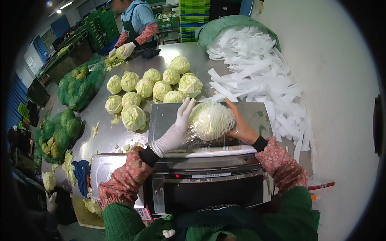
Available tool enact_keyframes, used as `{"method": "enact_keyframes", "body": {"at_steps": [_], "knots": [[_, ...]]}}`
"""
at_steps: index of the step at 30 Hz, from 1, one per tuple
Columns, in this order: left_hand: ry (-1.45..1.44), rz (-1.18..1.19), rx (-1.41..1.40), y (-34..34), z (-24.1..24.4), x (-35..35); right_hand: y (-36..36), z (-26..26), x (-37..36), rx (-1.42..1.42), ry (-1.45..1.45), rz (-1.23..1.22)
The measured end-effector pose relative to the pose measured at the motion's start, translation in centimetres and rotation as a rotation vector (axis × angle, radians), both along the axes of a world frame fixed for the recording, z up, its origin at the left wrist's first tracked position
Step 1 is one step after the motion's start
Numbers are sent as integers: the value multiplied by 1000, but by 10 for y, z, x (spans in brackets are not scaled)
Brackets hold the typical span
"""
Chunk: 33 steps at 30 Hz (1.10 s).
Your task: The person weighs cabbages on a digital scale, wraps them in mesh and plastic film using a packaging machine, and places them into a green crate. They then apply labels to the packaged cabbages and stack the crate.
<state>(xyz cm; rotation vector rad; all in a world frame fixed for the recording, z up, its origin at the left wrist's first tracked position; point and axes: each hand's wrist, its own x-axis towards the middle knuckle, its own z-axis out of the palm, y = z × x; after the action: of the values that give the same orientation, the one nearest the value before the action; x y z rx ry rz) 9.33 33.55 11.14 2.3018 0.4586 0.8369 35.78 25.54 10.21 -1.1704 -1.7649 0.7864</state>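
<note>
A pale green cabbage [210, 120] in a white foam net, with shiny clear plastic film over it, is held between my two hands above the wrapping machine [211, 168]. My left hand [178, 126], in a white glove, presses flat against the cabbage's left side with its fingers pointing away from me. My right hand [241, 123], bare, cups the right side, its thumb and fingers spread around the film. Beneath the cabbage, a film roll [211, 152] lies across the machine. A red light glows on the machine's front.
Several trimmed cabbages [144, 87] stand beyond and left of the machine. White foam nets [259, 69] spill from a green sack [235, 21] at right. Green mesh bags [75, 90] of cabbages lie at left. A co-worker [138, 24] handles a cabbage at the table's far end.
</note>
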Motion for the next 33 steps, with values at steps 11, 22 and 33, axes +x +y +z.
{"method": "enact_keyframes", "body": {"at_steps": [11, 22, 33], "knots": [[98, -140, -997, -188, -1, -90, -179, 25, -62, -763, 169, 228], [-484, -3, -2348, -239, -43, -135, -233, 14, -38, -600, -63, -93], [-805, 492, -1261, -283, -63, -134, -223, -26, -70, -217, 869, -504]]}}
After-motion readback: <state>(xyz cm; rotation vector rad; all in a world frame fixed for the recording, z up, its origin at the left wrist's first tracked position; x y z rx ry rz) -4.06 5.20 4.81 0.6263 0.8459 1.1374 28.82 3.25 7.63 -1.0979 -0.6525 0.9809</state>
